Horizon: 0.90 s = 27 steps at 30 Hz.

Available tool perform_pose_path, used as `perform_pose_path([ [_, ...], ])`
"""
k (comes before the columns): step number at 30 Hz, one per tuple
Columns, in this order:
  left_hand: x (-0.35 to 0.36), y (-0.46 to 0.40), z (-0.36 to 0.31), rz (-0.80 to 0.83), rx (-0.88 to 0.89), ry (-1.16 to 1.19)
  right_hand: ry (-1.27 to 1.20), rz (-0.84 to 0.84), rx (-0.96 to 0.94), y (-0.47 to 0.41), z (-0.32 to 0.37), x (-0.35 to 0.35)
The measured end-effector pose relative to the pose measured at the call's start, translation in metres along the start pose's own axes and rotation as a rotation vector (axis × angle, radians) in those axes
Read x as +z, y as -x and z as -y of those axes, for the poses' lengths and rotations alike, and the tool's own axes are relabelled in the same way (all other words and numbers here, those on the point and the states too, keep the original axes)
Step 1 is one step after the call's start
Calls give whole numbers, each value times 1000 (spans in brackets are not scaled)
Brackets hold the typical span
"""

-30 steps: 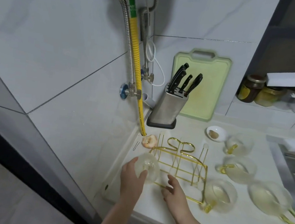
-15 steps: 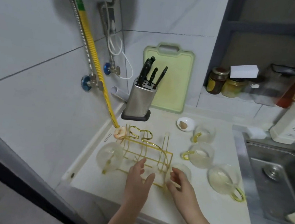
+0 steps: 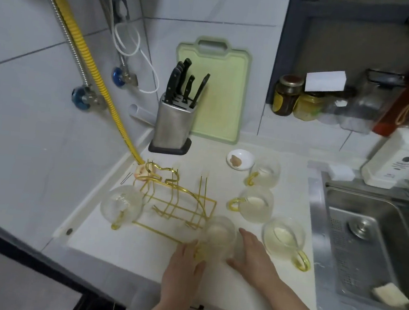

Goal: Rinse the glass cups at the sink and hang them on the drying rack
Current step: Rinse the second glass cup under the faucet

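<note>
A gold wire drying rack (image 3: 180, 203) stands on the white counter. One glass cup (image 3: 121, 206) with a yellow handle hangs on the rack's left side. Another glass cup (image 3: 220, 233) sits at the rack's front right corner, between my hands. My left hand (image 3: 183, 267) pinches that cup's yellow handle. My right hand (image 3: 255, 257) touches the cup's right side with relaxed fingers. Three more cups stand to the right: a far one (image 3: 265, 173), a middle one (image 3: 254, 203) and a near one (image 3: 283, 237).
The steel sink (image 3: 367, 237) lies at the right with a sponge (image 3: 390, 294) in it. At the back stand a knife block (image 3: 173, 126), a green cutting board (image 3: 220, 93) and a small white dish (image 3: 240, 159). Jars and bottles fill the back right ledge.
My left hand has let go of the cup hung on the rack and come right to the front cup's handle. My right hand has closed in on that cup's side. The view has swung right.
</note>
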<state>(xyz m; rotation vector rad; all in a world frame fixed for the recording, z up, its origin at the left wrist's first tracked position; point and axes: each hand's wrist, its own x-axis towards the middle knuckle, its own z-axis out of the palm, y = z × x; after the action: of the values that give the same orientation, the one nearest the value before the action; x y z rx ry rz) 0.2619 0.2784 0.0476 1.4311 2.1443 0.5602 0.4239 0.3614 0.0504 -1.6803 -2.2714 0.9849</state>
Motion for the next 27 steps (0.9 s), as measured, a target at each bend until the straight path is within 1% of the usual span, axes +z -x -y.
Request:
perform_pose_path([
  [2, 1, -7, 1, 25, -68, 25, -24, 62, 6, -10, 2, 3],
  [4, -1, -15, 1, 52, -91, 15, -47, 76, 5, -18, 4, 7],
  [8, -6, -28, 2, 91, -69, -27, -190, 53, 16, -28, 0, 16],
  [13, -12, -30, 5, 52, 9, 39, -427, -2, 30, -20, 2, 18],
  [15, -16, -30, 1, 38, 77, 75, -500, -67, 34, -11, 7, 11],
  [18, -23, -34, -12, 40, 233, 142, -503, -227, 13, 7, 12, -8],
  [23, -24, -32, -58, 136, 408, 343, -408, -519, 27, 50, 2, -41],
  [27, -3, -21, -98, 233, 514, 409, -403, -674, 95, 87, -18, -60],
])
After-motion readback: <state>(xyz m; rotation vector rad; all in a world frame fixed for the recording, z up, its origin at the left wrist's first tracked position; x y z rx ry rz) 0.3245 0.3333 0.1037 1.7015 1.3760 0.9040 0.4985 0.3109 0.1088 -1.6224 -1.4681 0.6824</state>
